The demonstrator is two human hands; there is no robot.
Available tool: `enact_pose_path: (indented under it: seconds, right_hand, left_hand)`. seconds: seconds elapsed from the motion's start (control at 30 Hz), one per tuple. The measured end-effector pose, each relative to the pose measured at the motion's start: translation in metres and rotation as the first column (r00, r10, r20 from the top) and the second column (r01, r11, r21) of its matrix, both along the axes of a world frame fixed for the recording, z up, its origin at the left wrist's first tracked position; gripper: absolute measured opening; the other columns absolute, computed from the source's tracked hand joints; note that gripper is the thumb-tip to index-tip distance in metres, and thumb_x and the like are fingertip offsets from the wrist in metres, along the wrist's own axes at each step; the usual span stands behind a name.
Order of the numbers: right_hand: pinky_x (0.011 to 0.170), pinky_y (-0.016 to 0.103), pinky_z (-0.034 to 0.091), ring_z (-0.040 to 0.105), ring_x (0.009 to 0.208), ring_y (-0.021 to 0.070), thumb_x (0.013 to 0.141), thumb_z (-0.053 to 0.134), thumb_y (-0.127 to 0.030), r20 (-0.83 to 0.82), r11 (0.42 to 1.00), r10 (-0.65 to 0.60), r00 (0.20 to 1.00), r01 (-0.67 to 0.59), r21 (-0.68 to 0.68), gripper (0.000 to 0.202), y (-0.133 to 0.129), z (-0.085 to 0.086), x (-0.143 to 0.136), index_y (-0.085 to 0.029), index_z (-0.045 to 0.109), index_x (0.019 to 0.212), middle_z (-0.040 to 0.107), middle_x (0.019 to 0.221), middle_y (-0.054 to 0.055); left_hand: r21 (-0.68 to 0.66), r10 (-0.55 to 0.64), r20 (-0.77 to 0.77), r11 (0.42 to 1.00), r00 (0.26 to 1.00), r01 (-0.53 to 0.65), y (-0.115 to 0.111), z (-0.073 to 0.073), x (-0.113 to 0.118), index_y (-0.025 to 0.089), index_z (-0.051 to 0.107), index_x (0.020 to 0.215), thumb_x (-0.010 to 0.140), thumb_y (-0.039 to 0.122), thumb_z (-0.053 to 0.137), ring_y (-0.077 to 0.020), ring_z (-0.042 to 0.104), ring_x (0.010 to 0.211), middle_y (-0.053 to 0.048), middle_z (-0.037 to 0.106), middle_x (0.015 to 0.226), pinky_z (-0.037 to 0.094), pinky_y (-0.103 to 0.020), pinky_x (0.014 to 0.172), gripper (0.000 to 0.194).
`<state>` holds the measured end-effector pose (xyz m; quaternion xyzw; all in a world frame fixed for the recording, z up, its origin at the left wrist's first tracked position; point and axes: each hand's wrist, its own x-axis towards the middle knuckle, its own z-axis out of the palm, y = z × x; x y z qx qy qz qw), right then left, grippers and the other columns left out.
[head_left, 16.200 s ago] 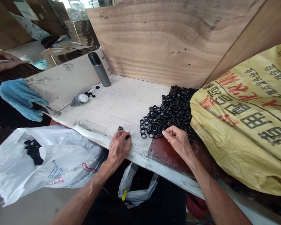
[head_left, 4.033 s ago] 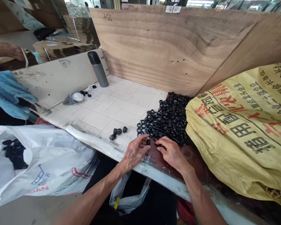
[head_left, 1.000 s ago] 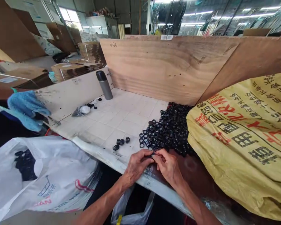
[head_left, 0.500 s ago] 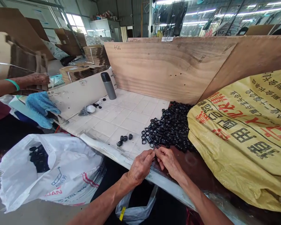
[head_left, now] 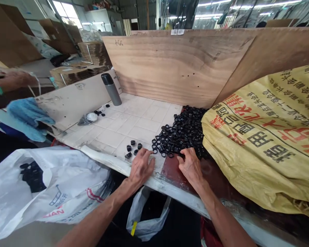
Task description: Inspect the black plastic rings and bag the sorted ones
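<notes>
Left hand (head_left: pixel 142 166) released, black cluster (head_left: pixel 129 148) at its 11 o'clock, likely kept off the ring pile (head_left: pixel 186 128) to avoid mixing. Right hand (head_left: pixel 191 165) pinched, pile at 12; can't tell on what.

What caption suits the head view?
Bare right hand at the edge of a pile of small black rings; left hand beside loose, stubby black pieces.

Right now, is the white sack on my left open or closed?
Open: the mouth of the white sack gapes, and black pieces show inside. How full it is, I cannot tell.
</notes>
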<state>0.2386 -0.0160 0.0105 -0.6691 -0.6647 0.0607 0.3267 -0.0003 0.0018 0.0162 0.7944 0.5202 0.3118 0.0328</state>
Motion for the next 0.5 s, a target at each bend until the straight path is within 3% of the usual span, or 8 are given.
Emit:
enact_pose_path:
  seconds: [0.17,0.33,0.5]
  right_hand:
    - [0.068,0.03,0.049,0.058,0.072,0.018,0.082,0.059,-0.016,-0.074,0.991,0.128,0.989,-0.13,-0.016,0.007,0.002,0.001,-0.003,-0.021,0.057,0.086,0.058,0.09,0.005]
    - [0.064,0.029,0.047,0.057,0.067,0.0161,0.081,0.06,-0.016,-0.079,0.987,0.149,0.986,-0.153,-0.04,0.008,0.001,0.005,-0.003,-0.02,0.058,0.088,0.06,0.091,0.005]
    - [0.061,0.028,0.049,0.058,0.065,0.0149,0.08,0.063,-0.019,-0.181,0.983,0.149,0.972,-0.165,-0.081,0.014,-0.002,0.012,-0.004,-0.021,0.059,0.093,0.063,0.09,0.003]
  left_hand:
    - [-0.13,-0.042,0.07,0.99,0.997,0.051,-0.003,-0.01,0.034,0.018,0.054,0.115,0.085,0.021,0.063,-0.0263,0.061,0.099,-0.009,0.06,0.104,0.055,-0.04,0.088,0.032]
    - [-0.19,-0.072,0.181,0.976,0.981,0.107,-0.002,-0.015,0.036,0.022,0.051,0.11,0.083,0.019,0.064,-0.0226,0.062,0.095,-0.004,0.061,0.101,0.055,-0.036,0.084,0.03]
    - [-0.214,-0.098,0.142,0.969,0.985,0.127,0.0,-0.012,0.036,0.023,0.055,0.113,0.085,0.021,0.064,-0.0221,0.063,0.095,-0.004,0.062,0.101,0.055,-0.034,0.082,0.03]
